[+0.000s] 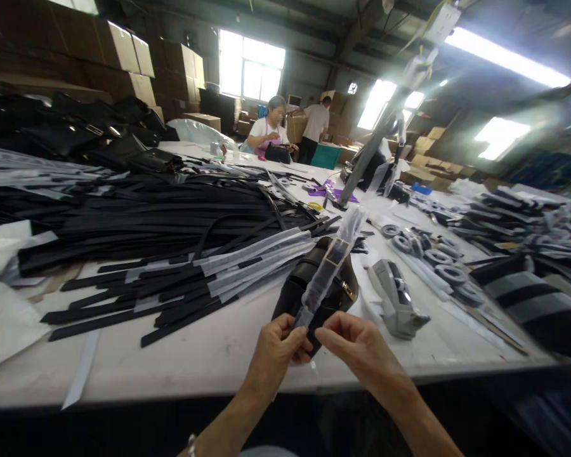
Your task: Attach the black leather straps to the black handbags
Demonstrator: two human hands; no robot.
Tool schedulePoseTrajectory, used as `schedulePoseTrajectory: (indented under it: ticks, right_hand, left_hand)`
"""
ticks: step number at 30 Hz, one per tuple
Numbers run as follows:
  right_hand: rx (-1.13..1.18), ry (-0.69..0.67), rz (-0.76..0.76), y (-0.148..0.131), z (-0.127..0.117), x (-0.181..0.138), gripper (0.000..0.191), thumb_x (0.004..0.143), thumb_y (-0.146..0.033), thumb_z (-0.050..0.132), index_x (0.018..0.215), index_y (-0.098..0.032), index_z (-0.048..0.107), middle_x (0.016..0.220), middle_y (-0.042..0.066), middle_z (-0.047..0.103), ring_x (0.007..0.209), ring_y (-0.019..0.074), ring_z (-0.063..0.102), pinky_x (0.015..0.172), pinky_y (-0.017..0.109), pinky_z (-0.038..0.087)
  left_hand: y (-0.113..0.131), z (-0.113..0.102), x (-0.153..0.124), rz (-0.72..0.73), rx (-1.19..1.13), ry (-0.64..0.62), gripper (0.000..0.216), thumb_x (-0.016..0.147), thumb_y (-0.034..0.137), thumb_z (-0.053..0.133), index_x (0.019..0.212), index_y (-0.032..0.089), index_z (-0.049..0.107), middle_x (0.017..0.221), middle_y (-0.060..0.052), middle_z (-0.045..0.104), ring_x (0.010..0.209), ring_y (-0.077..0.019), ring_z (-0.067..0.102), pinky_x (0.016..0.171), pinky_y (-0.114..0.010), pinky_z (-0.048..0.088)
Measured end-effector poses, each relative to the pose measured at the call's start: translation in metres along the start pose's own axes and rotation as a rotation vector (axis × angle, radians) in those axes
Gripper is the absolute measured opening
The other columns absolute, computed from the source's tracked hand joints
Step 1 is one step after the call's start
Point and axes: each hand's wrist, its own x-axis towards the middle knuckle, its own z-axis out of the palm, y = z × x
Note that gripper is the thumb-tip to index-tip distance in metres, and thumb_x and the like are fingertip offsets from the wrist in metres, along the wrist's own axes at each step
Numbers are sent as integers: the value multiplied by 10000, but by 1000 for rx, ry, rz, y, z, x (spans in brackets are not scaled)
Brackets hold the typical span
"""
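My left hand (276, 346) pinches the lower end of a black strap wrapped in clear plastic (321, 282). A rectangular metal buckle (337, 251) shows through the wrap near the strap's upper part. Beneath the strap lies a black handbag (297, 273) with a gold-coloured clasp (348, 291). Close to the strap's lower end, my right hand (356, 348) is closed with thumb and fingertips together; what it grips, if anything, is too small to tell. A grey tape dispenser (393, 301) stands on the table to the right of the bag.
Long black straps (171, 212) heap on the left, with plastic-wrapped straps (257, 260) in front. Tape rolls (450, 275) lie at right, near stacked black pieces (533, 222). A slanted metal post (368, 155) rises behind the bag. Across the table sits a co-worker (269, 133).
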Motion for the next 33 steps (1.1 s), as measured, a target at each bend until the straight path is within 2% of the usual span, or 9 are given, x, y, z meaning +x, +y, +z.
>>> schedulePoseTrajectory:
  ticks: [3,6,13,19,21,26,31,33]
  right_hand:
    - [-69,83,6,2,19,11,270,701,-392,694,570,-177,595,531,-29,533,532,118,443,496,225,345]
    - [-103,137,34,12,21,21,285,689,-412,701,567,-173,603,529,-28,526,533,119,433,494,229,336]
    - [39,52,67,22,18,31,310,681,-422,738,597,-148,620,548,-21,559,528,107,437,507,232,341]
    - [176,-82,66,27,14,27,261,673,-386,756,718,-136,697,654,16,660,599,135,535,588,249,423]
    - [171,-30,65,28,17,25,234,652,-352,761,723,-152,661,642,5,655,593,141,546,574,250,423]
    - [27,223,49,29,36,22,254,600,-335,743,623,-212,522,508,-48,562,485,133,517,475,233,389]
    - [-44,341,57,30,49,22,305,614,-428,712,530,-231,496,396,-53,490,378,114,431,394,235,329]
    - [-18,311,83,31,49,18,341,615,-470,729,514,-211,532,379,-49,469,354,97,388,370,228,286]
  left_hand:
    - [0,-2,0,-6,11,-2,313,764,437,674,716,147,568,580,-12,669,426,-105,585,436,-189,423]
    - [3,-3,-1,5,34,1,317,775,447,650,700,155,550,550,3,642,366,-78,513,383,-174,372]
    - [2,-6,-4,8,-14,-55,324,815,466,600,727,157,558,524,34,595,313,-35,373,337,-160,243]
    - [7,-6,-7,-123,-244,-81,354,797,486,607,737,138,588,444,66,491,295,-15,278,319,-163,139]
    - [11,-5,-8,-200,-322,-103,327,756,462,647,727,141,589,436,77,474,290,-8,252,317,-161,132]
    - [13,-2,-12,-341,-450,-149,311,685,440,691,695,148,585,420,92,447,278,0,211,312,-168,109]
    - [10,0,-16,-324,-472,-141,302,675,428,685,692,141,590,413,90,447,272,5,203,312,-174,84]
    - [10,0,-17,-298,-445,-119,305,685,435,677,695,143,590,408,90,446,268,2,211,307,-170,92]
